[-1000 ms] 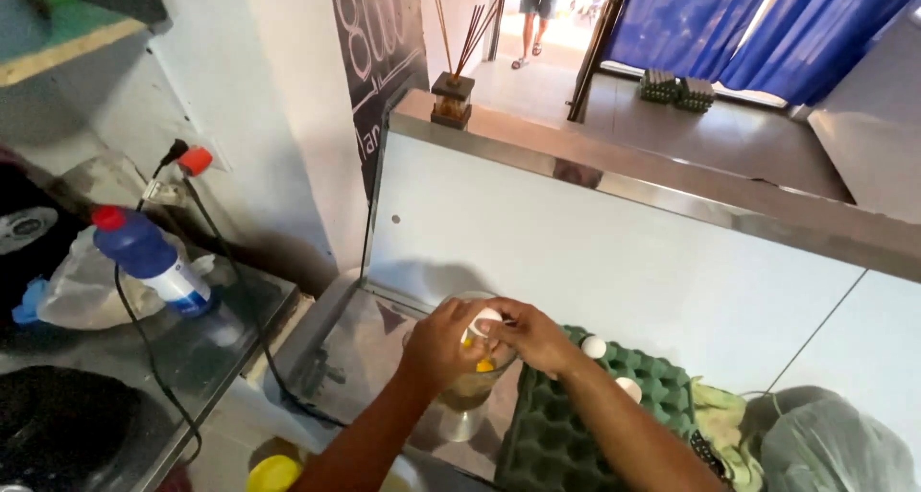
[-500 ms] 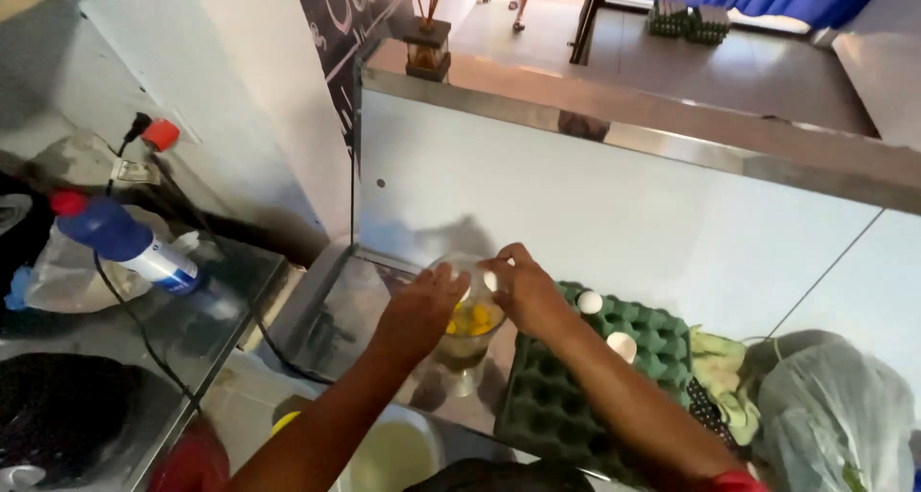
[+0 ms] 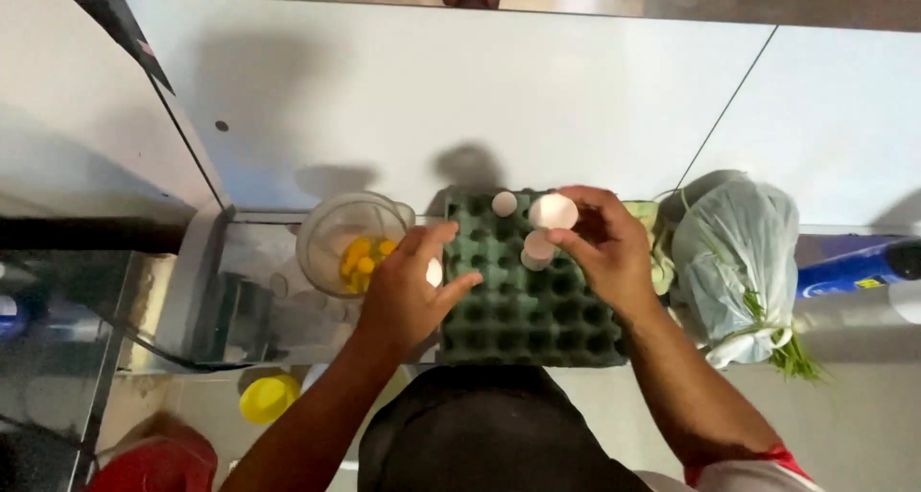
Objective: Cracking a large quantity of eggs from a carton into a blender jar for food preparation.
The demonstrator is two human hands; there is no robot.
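Green moulded pulp marks the centre of the head view: an egg tray (image 3: 523,300) lies on the metal counter (image 3: 259,262), close against the person's body. Over its far right part the right hand (image 3: 604,247) pinches a white eggshell half (image 3: 554,211) between thumb and fingertips, its hollow facing up. One whole egg (image 3: 505,203) sits in a far cup of the tray, and another pale shell or egg (image 3: 537,247) lies just below the right hand's fingers. The left hand (image 3: 408,295) rests at the tray's left edge, fingers curled round a second eggshell piece (image 3: 434,272), only a sliver of which shows. Just left of that hand stands a clear glass goblet (image 3: 345,243) holding several yellow yolks (image 3: 363,260). To the right of the tray lies a knotted plastic bag of greens (image 3: 739,257), with a blue bottle (image 3: 854,267) beyond it.

Judging from this, the empty halves want a light grip so they do not crumble, open side up to keep drips off the tray, and the left elbow kept clear of the goblet, which looks easy to tip.
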